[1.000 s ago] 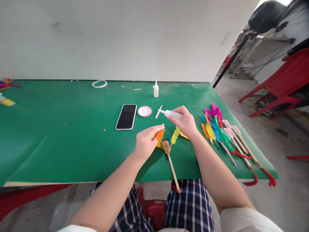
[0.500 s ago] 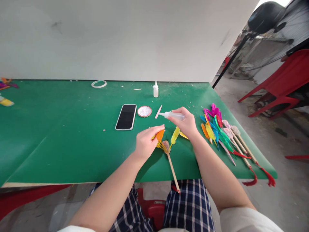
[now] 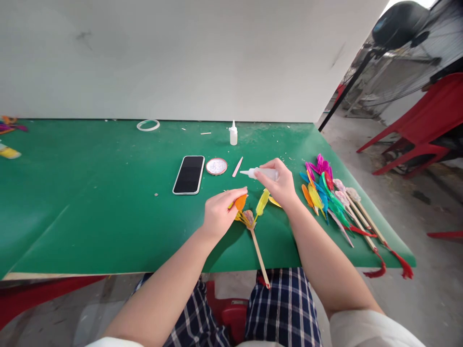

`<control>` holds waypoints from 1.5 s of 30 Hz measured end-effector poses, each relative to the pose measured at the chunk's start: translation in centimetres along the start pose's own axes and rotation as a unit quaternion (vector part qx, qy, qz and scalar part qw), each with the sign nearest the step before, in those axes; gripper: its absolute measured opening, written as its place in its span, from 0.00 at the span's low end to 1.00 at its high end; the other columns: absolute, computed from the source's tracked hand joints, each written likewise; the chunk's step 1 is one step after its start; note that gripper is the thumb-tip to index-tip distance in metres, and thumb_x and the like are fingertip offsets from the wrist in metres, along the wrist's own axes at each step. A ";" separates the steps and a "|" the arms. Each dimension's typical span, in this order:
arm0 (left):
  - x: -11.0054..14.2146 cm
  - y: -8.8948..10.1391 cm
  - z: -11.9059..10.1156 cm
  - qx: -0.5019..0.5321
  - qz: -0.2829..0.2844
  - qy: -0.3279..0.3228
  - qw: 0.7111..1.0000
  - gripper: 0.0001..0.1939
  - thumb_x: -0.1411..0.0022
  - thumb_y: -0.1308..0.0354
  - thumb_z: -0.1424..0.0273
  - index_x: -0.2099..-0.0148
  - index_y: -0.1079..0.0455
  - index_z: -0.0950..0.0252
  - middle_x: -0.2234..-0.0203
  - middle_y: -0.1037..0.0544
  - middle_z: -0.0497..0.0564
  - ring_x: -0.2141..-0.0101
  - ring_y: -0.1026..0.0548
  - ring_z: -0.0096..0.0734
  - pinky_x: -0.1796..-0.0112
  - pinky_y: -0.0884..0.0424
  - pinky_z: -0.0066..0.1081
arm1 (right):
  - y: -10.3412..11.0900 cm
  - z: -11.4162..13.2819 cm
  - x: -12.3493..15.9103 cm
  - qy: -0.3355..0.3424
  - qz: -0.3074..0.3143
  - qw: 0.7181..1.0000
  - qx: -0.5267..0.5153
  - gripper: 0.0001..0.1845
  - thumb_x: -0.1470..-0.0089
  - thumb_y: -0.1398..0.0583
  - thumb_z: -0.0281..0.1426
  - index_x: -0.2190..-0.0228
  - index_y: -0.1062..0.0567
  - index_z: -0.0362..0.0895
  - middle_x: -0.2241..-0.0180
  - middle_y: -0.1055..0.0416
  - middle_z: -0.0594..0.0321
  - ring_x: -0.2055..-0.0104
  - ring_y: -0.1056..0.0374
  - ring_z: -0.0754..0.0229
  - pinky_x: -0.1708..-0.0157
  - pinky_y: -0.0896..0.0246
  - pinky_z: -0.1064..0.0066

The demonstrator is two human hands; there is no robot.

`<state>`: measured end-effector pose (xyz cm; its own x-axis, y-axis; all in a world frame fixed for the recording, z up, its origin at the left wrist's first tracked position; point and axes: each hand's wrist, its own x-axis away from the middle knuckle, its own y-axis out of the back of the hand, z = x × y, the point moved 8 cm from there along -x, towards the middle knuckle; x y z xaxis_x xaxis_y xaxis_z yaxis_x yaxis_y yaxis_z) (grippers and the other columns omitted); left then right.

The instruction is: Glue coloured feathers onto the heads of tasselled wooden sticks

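Observation:
My right hand grips a clear squeeze glue bottle, tilted sideways with its thin nozzle pointing left. My left hand is closed on an orange feather that shows at its fingertips. Just beneath, a pale wooden stick carries a pinkish-brown cluster with yellow feathers fanning out from it. One yellow feather stands up on the right of the cluster; those on the left are partly hidden by my left hand. The stick's lower end reaches past the table edge over my lap.
A phone, a round white disc, a pink strip and a second small bottle are on the green table. Coloured feathers and tasselled sticks lie at right. A tape ring lies near the wall.
My right hand has drawn the glue bottle slightly right, so the nozzle now sits clear of the pink strip in view. My left hand has barely moved.

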<state>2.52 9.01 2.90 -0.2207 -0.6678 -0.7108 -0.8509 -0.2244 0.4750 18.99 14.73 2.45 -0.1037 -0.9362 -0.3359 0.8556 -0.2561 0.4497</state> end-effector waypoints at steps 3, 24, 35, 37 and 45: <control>0.0 0.0 0.0 -0.004 0.001 -0.002 1.000 0.14 0.44 0.48 0.80 0.58 0.28 0.62 0.64 0.21 0.49 0.64 0.23 0.29 0.62 0.27 0.28 | -0.1 0.1 0.0 0.011 0.000 1.000 0.004 0.17 0.57 0.41 0.46 0.71 0.31 0.46 0.72 0.30 0.65 0.71 0.35 0.62 0.72 0.42 0.71; 0.0 0.0 -0.1 -0.002 -0.002 -0.009 1.000 0.16 0.46 0.49 0.82 0.58 0.29 0.62 0.63 0.21 0.48 0.64 0.23 0.28 0.61 0.27 0.28 | -0.5 1.8 0.1 0.132 -0.002 0.989 0.064 0.07 0.55 0.41 0.36 0.73 0.30 0.46 0.71 0.32 0.63 0.67 0.36 0.60 0.65 0.41 0.68; 0.0 0.0 -0.2 -0.017 0.000 -0.012 1.000 0.14 0.45 0.48 0.81 0.59 0.29 0.63 0.64 0.21 0.48 0.65 0.23 0.28 0.62 0.27 0.26 | -0.2 2.0 0.4 0.181 -0.056 0.980 0.056 0.06 0.63 0.42 0.23 0.78 0.31 0.45 0.72 0.39 0.63 0.65 0.39 0.57 0.63 0.42 0.63; 0.0 0.0 -0.2 -0.020 0.000 -0.011 1.000 0.14 0.45 0.47 0.81 0.59 0.28 0.63 0.64 0.21 0.48 0.65 0.23 0.27 0.61 0.28 0.26 | -0.1 2.0 0.4 0.193 -0.063 0.978 0.039 0.08 0.65 0.43 0.21 0.79 0.33 0.45 0.70 0.38 0.63 0.63 0.38 0.57 0.61 0.42 0.62; 0.0 -0.2 -0.2 -0.027 0.010 -0.005 1.000 0.14 0.45 0.48 0.81 0.58 0.28 0.64 0.65 0.21 0.49 0.66 0.24 0.27 0.63 0.28 0.25 | -0.4 1.0 -0.1 0.181 -0.064 0.980 0.061 0.07 0.59 0.44 0.23 0.74 0.36 0.46 0.71 0.35 0.64 0.65 0.38 0.60 0.64 0.43 0.66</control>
<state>2.74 8.90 2.90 -0.2430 -0.6658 -0.7054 -0.8188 -0.2492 0.5172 18.16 14.73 3.16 -0.0009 -0.7538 -0.6571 0.7779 -0.4135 0.4732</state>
